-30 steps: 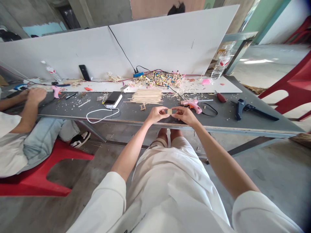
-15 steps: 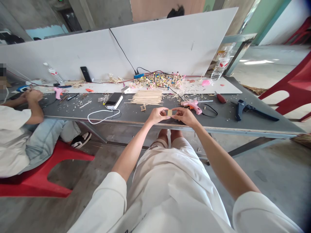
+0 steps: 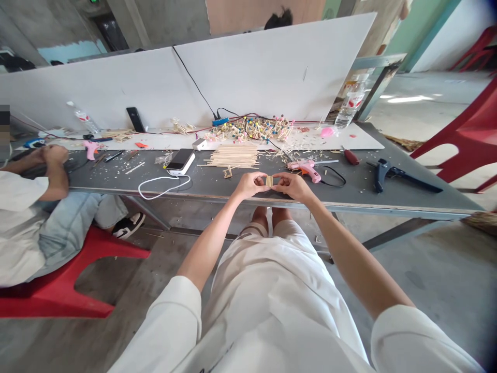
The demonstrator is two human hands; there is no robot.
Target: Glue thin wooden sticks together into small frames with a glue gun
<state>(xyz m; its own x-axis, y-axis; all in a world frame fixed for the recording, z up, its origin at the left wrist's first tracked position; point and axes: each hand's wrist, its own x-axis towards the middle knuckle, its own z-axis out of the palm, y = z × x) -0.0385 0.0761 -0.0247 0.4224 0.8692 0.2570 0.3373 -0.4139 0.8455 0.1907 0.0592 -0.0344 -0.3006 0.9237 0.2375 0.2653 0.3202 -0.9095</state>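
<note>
Between my two hands, over the table's front edge, is a small panel of short wooden sticks (image 3: 269, 181) laid side by side. My left hand (image 3: 250, 185) pinches its left side with thumb and fingertips. On the right side, my right hand (image 3: 292, 186) grips it the same way. Just beyond my left hand lies a small wooden stick frame (image 3: 227, 172). Behind that is a row of long wooden sticks (image 3: 233, 156). A pink glue gun (image 3: 305, 168) rests on the table close behind my right hand.
A heap of sticks with coloured ends (image 3: 252, 128) lies against the white board (image 3: 272, 72). A power bank with a phone (image 3: 181, 161) and white cable is left. At right are a red-handled tool (image 3: 351, 156), dark cutter (image 3: 404, 177) and bottle (image 3: 351, 103). A co-worker (image 3: 34, 207) sits left.
The view has shifted very slightly. Both my hands keep hold of the stick panel, and my right fingers have curled a little more at its edge.
</note>
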